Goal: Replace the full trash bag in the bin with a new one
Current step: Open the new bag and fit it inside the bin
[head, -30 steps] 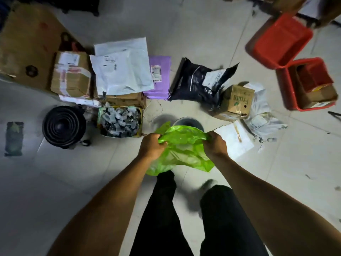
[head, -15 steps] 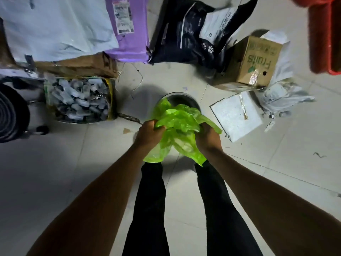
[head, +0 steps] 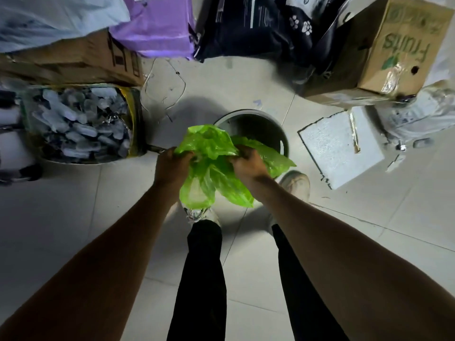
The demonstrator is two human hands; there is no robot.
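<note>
A crumpled bright green trash bag (head: 216, 166) hangs between both hands, just over the near rim of a small round dark bin (head: 258, 124) on the floor. My left hand (head: 172, 166) grips the bag's left side. Gripping its right side is my right hand (head: 248, 164). The bag covers the near part of the bin's opening; the far inside looks dark and I cannot tell what it holds. My legs and shoes stand right behind the bin.
Left of the bin sits a box of clear plastic bottles (head: 81, 124). Behind it are a flat cardboard box (head: 73, 62), a purple mailer (head: 157, 28) and a black bag (head: 258, 30). A "Fruits" carton (head: 384, 52) and a white foam slab (head: 337, 146) lie to the right.
The camera has dropped closer to the floor and the bin. Both hands have carried the green bag down toward the bin's opening and drawn a little closer together.
</note>
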